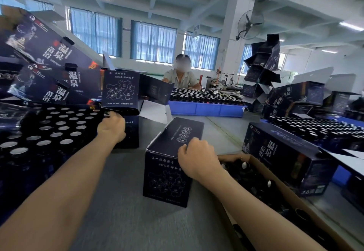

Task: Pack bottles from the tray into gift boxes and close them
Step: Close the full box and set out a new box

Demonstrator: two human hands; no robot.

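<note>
A closed dark blue gift box stands on the grey table in front of me. My right hand rests on its near right top edge with fingers curled over the corner. My left hand reaches forward to an open gift box behind it, fingers curled at the box's upper edge. A tray of dark bottles with silver caps fills the left side, just beside my left forearm.
A brown carton with bottles lies at the right. Another gift box stands beyond it. Stacked empty gift boxes rise at the left and back right. A blue tray of bottles sits ahead, with a person seated behind it.
</note>
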